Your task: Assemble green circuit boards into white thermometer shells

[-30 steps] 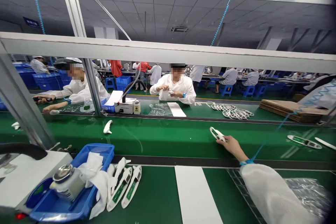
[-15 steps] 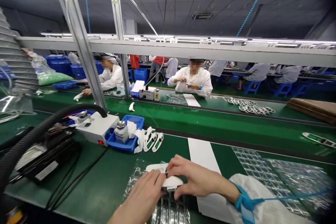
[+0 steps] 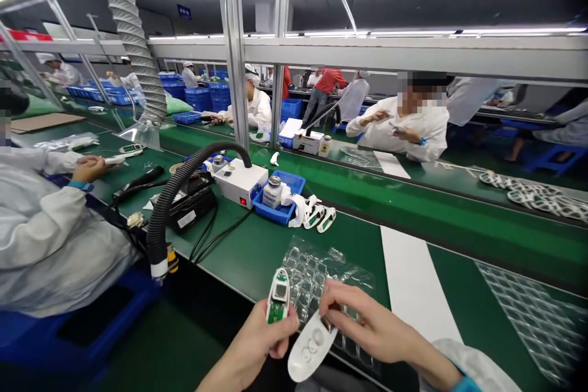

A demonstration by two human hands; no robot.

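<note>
My left hand (image 3: 264, 334) grips a white device half (image 3: 280, 285) with a small grey screen and a green circuit board facing up. Close beside it, my right hand (image 3: 372, 321) pinches the upper end of a white oval plastic shell (image 3: 310, 352), which hangs tilted and shows round outlines on its face. The two parts are apart. Below and behind my hands, a clear plastic blister tray (image 3: 305, 272) lies on the green bench, partly covered by my right hand.
Ahead is a blue tray (image 3: 296, 184) with a bottle (image 3: 272, 192); white device halves (image 3: 327, 219) lie beside it. A grey box (image 3: 241, 182) with a black hose (image 3: 160, 214) stands left. White paper (image 3: 408, 269) and another clear tray (image 3: 537, 312) lie right. Co-workers sit left and opposite.
My view has swung left, bringing a co-worker at the left into sight. My hands, earlier together over a white device on the clear tray, now hold two separate parts nearer me.
</note>
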